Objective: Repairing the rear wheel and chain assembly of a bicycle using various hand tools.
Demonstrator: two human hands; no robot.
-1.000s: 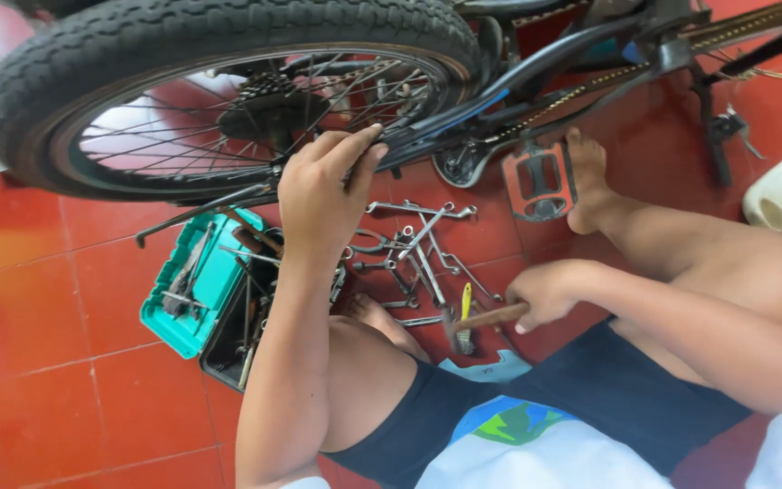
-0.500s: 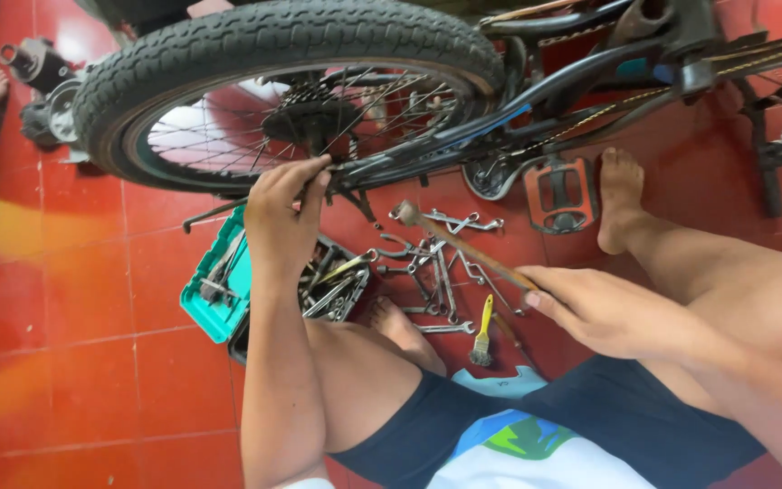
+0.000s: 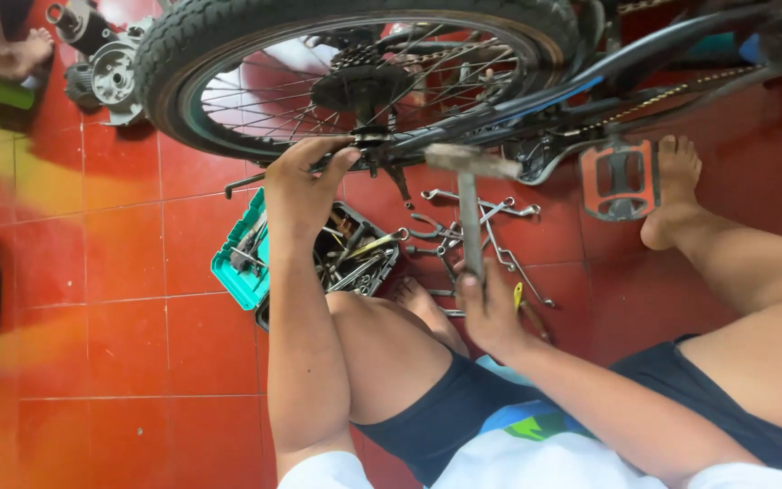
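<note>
Left hand (image 3: 305, 181): fingers pinched the axle nut (image 3: 368, 140) at the wheel (image 3: 355, 81) hub.
Right hand (image 3: 491, 312): fist wrapped on a raised hammer (image 3: 470, 195).
Risk: a glancing blow could have hit fingertips or spokes — head hung just beside them.

Red tiled floor (image 3: 138, 272), scattered wrenches (image 3: 491, 235)

Grey-headed hammer (image 3: 470, 195) held upright just beside spoked rear wheel (image 3: 355, 77).

Glossy red floor tiles (image 3: 138, 272), matt knobbly rubber tyre (image 3: 355, 18), steel spokes (image 3: 255, 100), teal plastic toolbox (image 3: 239, 272)
</note>
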